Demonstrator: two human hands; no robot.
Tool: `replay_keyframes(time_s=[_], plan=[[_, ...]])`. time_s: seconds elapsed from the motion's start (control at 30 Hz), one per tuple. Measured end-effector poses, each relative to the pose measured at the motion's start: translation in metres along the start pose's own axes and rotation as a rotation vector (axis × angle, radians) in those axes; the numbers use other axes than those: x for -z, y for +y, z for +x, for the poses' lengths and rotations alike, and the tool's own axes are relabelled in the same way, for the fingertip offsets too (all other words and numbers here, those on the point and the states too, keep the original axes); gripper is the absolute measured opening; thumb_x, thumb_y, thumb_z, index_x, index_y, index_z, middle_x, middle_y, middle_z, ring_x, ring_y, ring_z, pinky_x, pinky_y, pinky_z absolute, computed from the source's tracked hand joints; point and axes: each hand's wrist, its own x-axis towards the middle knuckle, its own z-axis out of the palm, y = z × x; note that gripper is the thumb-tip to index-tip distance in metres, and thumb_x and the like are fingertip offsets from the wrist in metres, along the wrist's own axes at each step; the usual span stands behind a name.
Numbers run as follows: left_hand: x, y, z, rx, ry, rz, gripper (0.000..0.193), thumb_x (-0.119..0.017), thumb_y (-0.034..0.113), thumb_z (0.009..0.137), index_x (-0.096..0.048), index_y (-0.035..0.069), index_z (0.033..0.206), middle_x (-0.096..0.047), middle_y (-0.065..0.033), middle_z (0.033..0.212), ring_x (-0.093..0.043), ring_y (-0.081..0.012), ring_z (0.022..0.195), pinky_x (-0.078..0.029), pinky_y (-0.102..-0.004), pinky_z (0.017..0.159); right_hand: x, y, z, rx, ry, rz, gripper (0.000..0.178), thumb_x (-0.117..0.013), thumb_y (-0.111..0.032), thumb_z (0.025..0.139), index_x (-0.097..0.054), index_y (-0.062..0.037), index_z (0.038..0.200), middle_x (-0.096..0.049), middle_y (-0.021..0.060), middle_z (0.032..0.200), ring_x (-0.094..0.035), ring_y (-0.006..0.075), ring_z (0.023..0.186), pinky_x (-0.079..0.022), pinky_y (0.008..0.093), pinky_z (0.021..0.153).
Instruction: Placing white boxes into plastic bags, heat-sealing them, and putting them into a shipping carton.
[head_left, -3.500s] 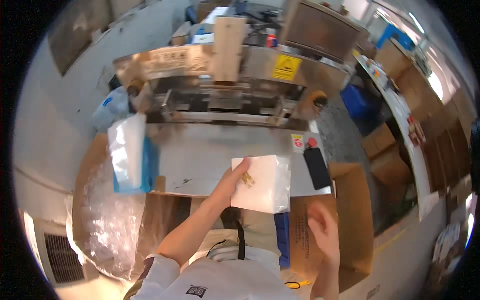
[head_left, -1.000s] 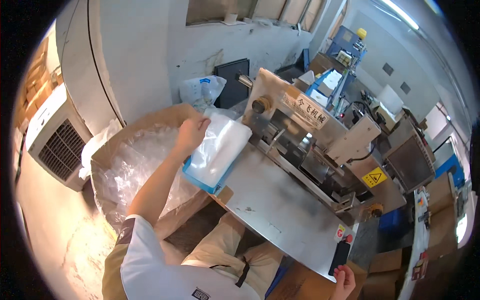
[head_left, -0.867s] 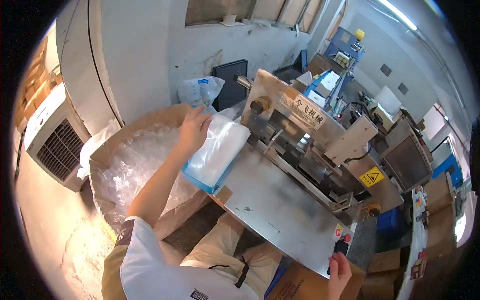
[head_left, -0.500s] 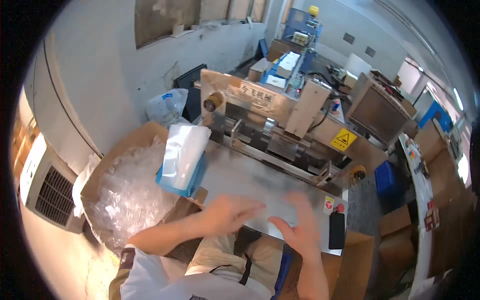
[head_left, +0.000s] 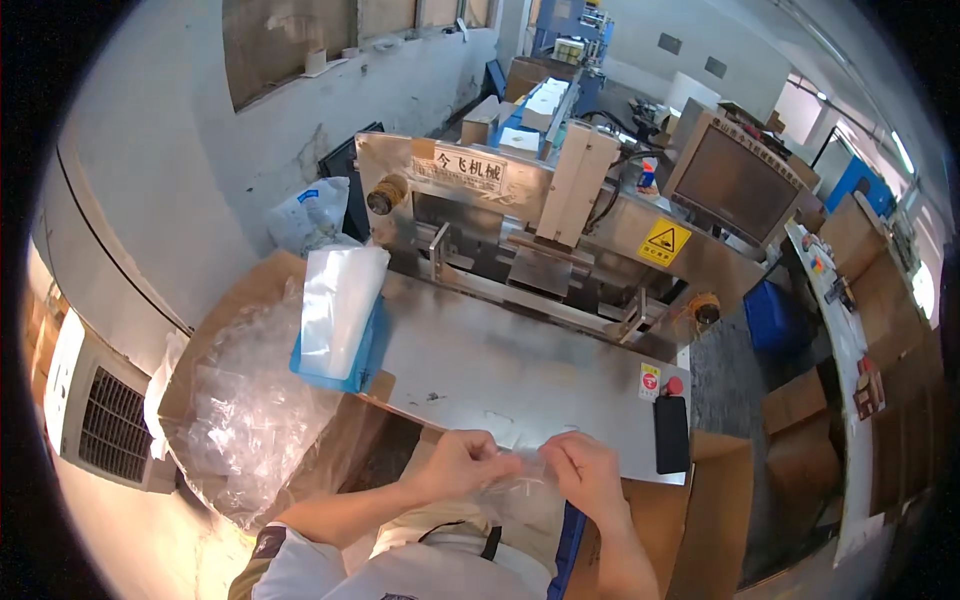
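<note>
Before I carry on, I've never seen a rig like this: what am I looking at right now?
There's no robot here, just a person's two bare hands. Every picture comes from one fisheye camera worn on the head, looking down, so straight edges bend near the rim. The left hand and right hand pinch a thin piece of clear film between them, at the near edge of a metal table. On the table's left stands a blue tray with clear bags on it; at the right lies a flat black object, near a red button. Behind is a metal machine.
</note>
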Motion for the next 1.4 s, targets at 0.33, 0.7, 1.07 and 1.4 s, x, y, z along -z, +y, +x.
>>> replay_keyframes(time_s=[0.33, 0.7, 1.07, 1.4], plan=[[0.019, -0.05, 0.031, 0.046, 0.11, 0.011, 0.025, -0.062, 0.028, 0.101, -0.065, 0.003, 0.103, -0.065, -0.0039, 0.085, -0.058, -0.0109, 0.073, -0.046, -0.024, 0.06, -0.006, 0.0, 0.002, 0.302, 0.203, -0.052, 0.016, -0.081, -0.003, 0.073, -0.068, -0.003, 0.082, -0.07, 0.0105, 0.089, -0.068, 0.0283, 0.086, -0.055, 0.0378, 0.077], [0.036, 0.029, 0.053, -0.612, -0.487, 1.012, 0.037, -0.071, 0.033, 0.086, -0.066, 0.01, 0.115, -0.072, -0.0098, 0.1, -0.066, -0.0326, 0.093, -0.053, -0.0441, 0.079, -0.006, 0.004, 0.001, 0.203, -0.178, -0.17, 0.013, -0.077, -0.012, 0.08, -0.068, -0.005, 0.088, -0.068, 0.0116, 0.082, -0.064, 0.0317, 0.078, -0.052, 0.0435, 0.071], [0.075, 0.054, 0.058, -0.21, -0.536, 1.049, 0.025, -0.054, 0.032, 0.101, -0.059, 0.007, 0.105, -0.068, -0.0183, 0.083, -0.066, -0.0415, 0.08, -0.049, -0.0507, 0.072, 0.024, 0.042, 0.023, 0.085, -0.322, 0.093, 0.006, -0.073, -0.011, 0.084, -0.071, -0.0057, 0.086, -0.069, 0.0095, 0.088, -0.065, 0.0296, 0.089, -0.048, 0.0417, 0.088], [0.134, 0.043, 0.207, -0.089, -0.471, 0.901, 0.029, -0.054, 0.032, 0.1, -0.062, 0.004, 0.101, -0.069, -0.0119, 0.085, -0.066, -0.0249, 0.081, -0.051, -0.0404, 0.075, 0.005, 0.121, 0.135, 0.209, -0.049, 0.006, 0.013, -0.076, -0.016, 0.082, -0.072, -0.004, 0.078, -0.071, 0.0095, 0.083, -0.064, 0.0293, 0.092, -0.049, 0.0436, 0.085]])
